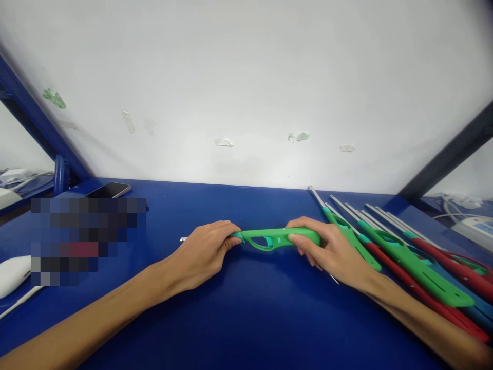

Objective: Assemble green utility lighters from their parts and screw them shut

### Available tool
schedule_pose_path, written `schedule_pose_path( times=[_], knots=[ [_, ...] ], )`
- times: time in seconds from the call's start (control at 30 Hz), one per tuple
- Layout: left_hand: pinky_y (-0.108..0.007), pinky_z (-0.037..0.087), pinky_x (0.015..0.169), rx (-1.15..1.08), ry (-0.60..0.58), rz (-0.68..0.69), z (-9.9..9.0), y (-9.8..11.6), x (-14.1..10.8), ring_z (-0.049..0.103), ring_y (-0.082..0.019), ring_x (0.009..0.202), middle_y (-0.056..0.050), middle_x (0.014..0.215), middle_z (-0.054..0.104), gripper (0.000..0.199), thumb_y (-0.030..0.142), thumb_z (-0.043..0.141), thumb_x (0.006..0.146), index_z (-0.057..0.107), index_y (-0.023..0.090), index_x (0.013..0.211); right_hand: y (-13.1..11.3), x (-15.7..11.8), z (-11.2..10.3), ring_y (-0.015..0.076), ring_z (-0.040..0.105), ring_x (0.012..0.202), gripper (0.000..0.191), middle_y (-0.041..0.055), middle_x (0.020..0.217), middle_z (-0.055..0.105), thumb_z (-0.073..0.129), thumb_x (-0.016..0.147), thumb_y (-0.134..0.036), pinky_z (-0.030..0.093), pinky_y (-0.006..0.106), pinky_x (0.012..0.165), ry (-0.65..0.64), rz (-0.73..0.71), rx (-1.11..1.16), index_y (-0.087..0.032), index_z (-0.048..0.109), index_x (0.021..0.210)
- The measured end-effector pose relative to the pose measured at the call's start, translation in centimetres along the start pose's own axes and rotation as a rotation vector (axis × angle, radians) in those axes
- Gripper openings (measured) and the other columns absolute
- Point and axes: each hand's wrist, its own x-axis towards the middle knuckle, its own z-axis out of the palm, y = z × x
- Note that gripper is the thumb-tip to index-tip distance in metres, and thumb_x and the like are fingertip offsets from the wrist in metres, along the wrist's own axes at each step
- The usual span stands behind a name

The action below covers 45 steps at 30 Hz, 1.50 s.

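A green long-neck lighter [285,237] is held level above the blue table, its trigger loop between my hands. My left hand [210,249] is closed round its neck at the teal collar, and the metal tip shows to the left of the fingers. My right hand [325,246] grips the rear of the green handle between thumb and fingers. A thin metal piece sticks out below my right hand; what it belongs to is hidden. Near my right hand lies another green lighter [360,246], partly covered by it.
Several green, red and blue lighters, one green [419,267], lie in a row on the right. A phone [111,190] and a white object [15,275] are on the blue table [231,318] at left. A white wall [246,92] stands behind.
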Motion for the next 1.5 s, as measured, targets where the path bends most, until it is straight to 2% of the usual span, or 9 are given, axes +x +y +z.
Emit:
schedule_pose_path(
  times=[0.33,0.57,0.8,0.97,1.03,1.27,1.37,1.43,1.5],
  knots=[
    [-0.027,0.041,0.054,0.122,0.154,0.148,0.2,0.4,-0.6,0.056,-0.014,0.059,-0.003,0.079,0.066,0.023,0.015,0.044,0.104,0.067,0.015,0.105,-0.9,-0.9,0.8,0.0108,0.051,0.042,0.041,-0.0019,0.061,0.059,0.06,0.097,-0.059,0.036,0.022,0.036,-0.005,0.048,0.082,-0.021,0.071,0.107],
    [-0.025,0.043,0.052,0.241,0.276,0.245,0.4,0.0,-0.7,0.059,-0.013,0.059,-0.004,0.083,0.07,0.021,0.011,0.045,0.102,0.064,0.016,0.11,-1.3,-1.0,1.5,0.0085,0.044,0.036,0.048,-0.006,0.061,0.05,0.058,0.097,-0.064,0.029,0.021,0.033,-0.078,0.158,0.198,-0.02,0.068,0.112],
    [-0.028,0.048,0.056,0.335,0.318,0.309,0.5,0.0,-0.9,0.064,-0.016,0.064,-0.005,0.085,0.071,0.02,0.007,0.048,0.101,0.06,0.015,0.114,-1.7,-0.8,1.2,0.0039,0.032,0.033,0.048,-0.0079,0.057,0.044,0.058,0.096,-0.066,0.018,0.02,0.034,-0.204,0.176,0.259,-0.019,0.064,0.091],
    [-0.026,0.045,0.053,0.294,0.247,0.308,-0.3,0.2,-0.7,0.061,-0.014,0.059,-0.004,0.08,0.069,0.023,0.004,0.044,0.1,0.062,0.016,0.109,-0.8,-0.9,1.7,0.0068,0.039,0.041,0.055,-0.0059,0.062,0.048,0.058,0.097,-0.065,0.027,0.021,0.038,-0.143,0.161,0.233,-0.016,0.067,0.122],
    [-0.024,0.042,0.05,0.253,0.195,0.293,-0.9,0.3,-0.5,0.057,-0.012,0.055,-0.002,0.077,0.067,0.025,0.004,0.043,0.099,0.064,0.016,0.108,-0.2,-1.1,2.0,0.0095,0.045,0.048,0.057,-0.003,0.066,0.054,0.06,0.097,-0.064,0.033,0.023,0.041,-0.115,0.138,0.199,-0.016,0.067,0.127],
    [-0.023,0.042,0.049,0.116,0.07,0.249,-2.6,0.9,0.0,0.055,-0.01,0.052,0.002,0.069,0.062,0.025,0.012,0.045,0.104,0.069,0.016,0.103,0.0,-1.3,2.2,0.0162,0.057,0.057,0.041,0.0025,0.075,0.069,0.059,0.1,-0.056,0.044,0.028,0.049,-0.049,-0.051,-0.02,-0.024,0.076,0.12],
    [-0.023,0.041,0.05,0.113,0.11,0.245,-2.6,0.7,0.2,0.055,-0.01,0.054,0.002,0.071,0.064,0.02,0.016,0.049,0.105,0.069,0.018,0.105,-0.9,-1.1,1.3,0.0175,0.063,0.06,0.036,0.0038,0.088,0.076,0.058,0.102,-0.05,0.049,0.031,0.056,-0.006,-0.151,-0.113,-0.026,0.075,0.121],
    [-0.023,0.045,0.054,0.134,0.159,0.259,-2.1,0.4,0.2,0.059,-0.011,0.06,0.0,0.082,0.069,0.018,0.018,0.05,0.107,0.067,0.017,0.113,-1.4,-0.8,0.5,0.0201,0.069,0.074,0.031,0.0045,0.103,0.078,0.06,0.102,-0.045,0.054,0.033,0.069,0.023,-0.199,-0.176,-0.027,0.074,0.122],
    [-0.024,0.049,0.058,0.17,0.187,0.295,-1.3,0.0,0.0,0.066,-0.013,0.068,-0.004,0.093,0.073,0.021,0.02,0.047,0.109,0.063,0.015,0.121,-1.9,-0.7,0.0,0.0203,0.071,0.08,0.025,0.0025,0.106,0.079,0.062,0.101,-0.04,0.053,0.033,0.074,0.012,-0.219,-0.233,-0.029,0.075,0.119]
  ],
)
